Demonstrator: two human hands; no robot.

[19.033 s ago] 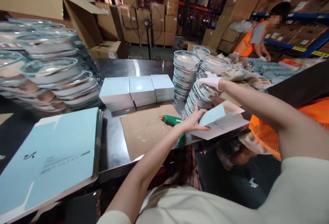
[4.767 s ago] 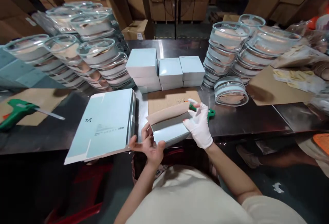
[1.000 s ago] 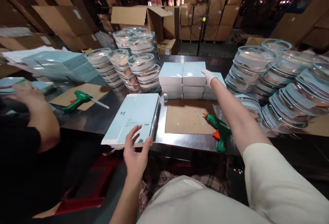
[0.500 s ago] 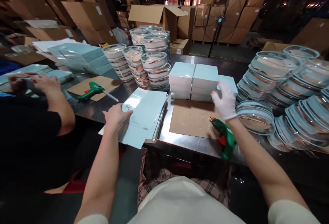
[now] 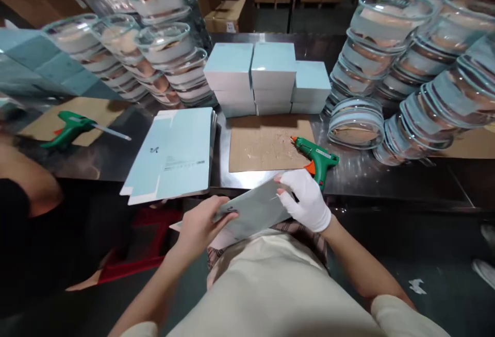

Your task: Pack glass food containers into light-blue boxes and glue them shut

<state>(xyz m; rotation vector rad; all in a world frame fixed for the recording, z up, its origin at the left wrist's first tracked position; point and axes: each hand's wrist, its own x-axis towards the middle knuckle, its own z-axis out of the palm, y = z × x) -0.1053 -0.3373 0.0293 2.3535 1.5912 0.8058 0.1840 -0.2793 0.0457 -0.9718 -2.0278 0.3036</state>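
My bare left hand (image 5: 204, 223) grips a flat, light-blue folded carton (image 5: 251, 213) with its thumb on top, in front of my body. My right hand (image 5: 305, 200), in a white glove with bare fingertips, has its thumb and fingers curled at the carton's right end. A pile of flat blue cartons (image 5: 174, 151) lies at the table edge on the left. Just beyond my right hand, a green glue gun (image 5: 315, 156) with an orange trigger rests partly on a brown cardboard sheet (image 5: 259, 146).
Made-up blue boxes (image 5: 273, 69) stand stacked behind the cardboard. Glass containers (image 5: 166, 53) rise in stacks on the left, with more glass containers (image 5: 386, 43) on the right. A second glue gun (image 5: 73, 128) lies near a co-worker's arm (image 5: 31, 172) at the left.
My left hand has taken a flat carton off the pile and brought it in front of me. My right hand has come back from the stacked boxes to the carton's right end. The view has tipped downward.
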